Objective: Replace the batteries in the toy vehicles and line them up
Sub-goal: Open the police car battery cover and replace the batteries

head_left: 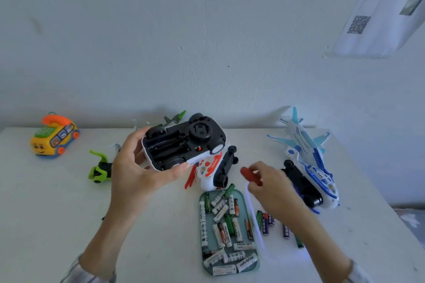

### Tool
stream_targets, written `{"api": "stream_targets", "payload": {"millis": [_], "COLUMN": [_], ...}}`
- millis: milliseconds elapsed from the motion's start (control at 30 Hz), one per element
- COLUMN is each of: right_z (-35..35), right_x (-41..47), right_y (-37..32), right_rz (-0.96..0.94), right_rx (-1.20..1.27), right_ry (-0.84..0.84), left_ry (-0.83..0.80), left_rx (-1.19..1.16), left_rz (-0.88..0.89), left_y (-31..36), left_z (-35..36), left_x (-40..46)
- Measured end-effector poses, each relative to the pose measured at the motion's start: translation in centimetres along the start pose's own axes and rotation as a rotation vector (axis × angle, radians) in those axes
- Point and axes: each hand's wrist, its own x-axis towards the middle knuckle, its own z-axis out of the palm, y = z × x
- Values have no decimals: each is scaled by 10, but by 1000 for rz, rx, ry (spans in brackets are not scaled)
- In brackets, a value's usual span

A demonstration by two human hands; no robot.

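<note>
My left hand (135, 167) grips a white toy car (184, 142) above the table, turned upside down so its black underside and uncovered battery bay face me; no battery shows in the bay. My right hand (269, 181) holds a red-handled tool (250, 176) just right of the car. Below them lies a green tray (247, 213) filled with several AA batteries (226, 230). More loose batteries (266, 223) lie on the table to the tray's right, partly hidden by my right forearm.
A red-and-white toy (213, 167) lies on its side under the car. A blue-and-white airplane (301, 140) and a blue-white toy (315, 181) on its side are at the right. A green toy (100, 169) and a yellow telephone bus (55, 136) stand left. The wall is close behind.
</note>
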Motion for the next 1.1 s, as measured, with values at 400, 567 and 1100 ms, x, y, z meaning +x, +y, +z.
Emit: {"api": "stream_targets", "payload": {"millis": [400, 567, 1100], "right_z": [187, 203, 117], "right_x": [9, 18, 15], "right_y": [-73, -79, -1], "right_rz": [-170, -186, 255], "right_rx": [-48, -136, 209], "right_ry": [-204, -131, 300], "left_ry": [29, -35, -339], "left_rx": [16, -16, -28], "left_rz": [-79, -143, -285], "left_y": [-12, -30, -109], "left_z": [-73, -94, -107], "left_x": [-17, -27, -87]}}
